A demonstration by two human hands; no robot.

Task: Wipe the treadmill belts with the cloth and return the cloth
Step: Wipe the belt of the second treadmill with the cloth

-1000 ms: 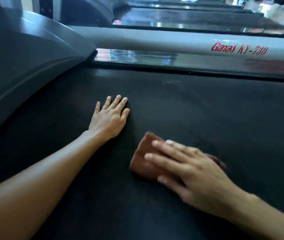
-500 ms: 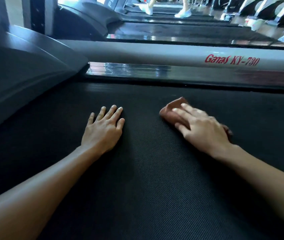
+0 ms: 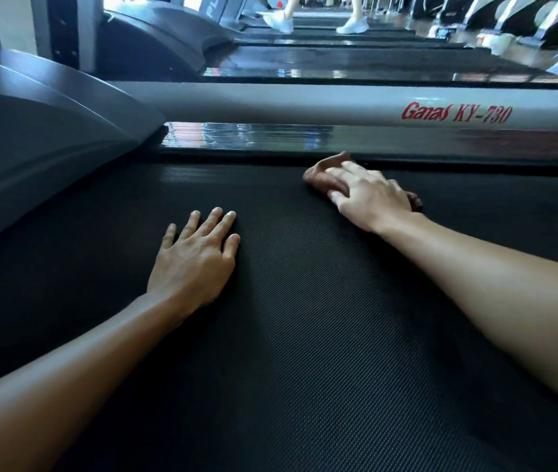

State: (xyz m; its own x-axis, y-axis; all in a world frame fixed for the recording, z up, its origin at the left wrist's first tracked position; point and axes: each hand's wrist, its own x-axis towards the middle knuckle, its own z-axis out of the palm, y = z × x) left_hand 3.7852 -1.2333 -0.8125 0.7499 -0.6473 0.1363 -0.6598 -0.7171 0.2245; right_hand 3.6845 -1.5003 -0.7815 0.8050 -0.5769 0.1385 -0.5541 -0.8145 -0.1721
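Nearest: both bare forearms reach in from the bottom edge over the black textured belt [image 3: 304,352].

Left hand [image 3: 195,264]: palm down, flat on the belt, fingers [image 3: 216,221] straight and slightly spread, holding nothing. Only bare belt lies ahead of those fingertips, up to the far edge. The grey motor cover [image 3: 49,137] is off to their left.

Right hand [image 3: 371,195]: farther out, palm down on the cloth [image 3: 321,177]. Its fingers [image 3: 340,190] are extended and lie flat across the cloth, pressing it to the belt, not curled round it. The thumb is hidden, so I can't tell how it sits.

The cloth is reddish-brown and bunched, under the right fingers. A lump pokes out past the fingertips on the far-left side, and a small bit shows at the hand's right side. It sits on the belt at the far edge, right at the dark lip below the side rail; I can't tell if it overlaps the lip. It is well apart from the left fingers, ahead and to their right.

Just beyond the right fingertips is the glossy side rail [image 3: 253,137], then the pale grey frame tube [image 3: 304,103], printed "Ganas KY-730" in red.

Farther back is a neighbouring treadmill belt [image 3: 355,63]. Beyond it, on another treadmill, are another person's white shoes [image 3: 352,26]. More machines stand blurred at the far right.
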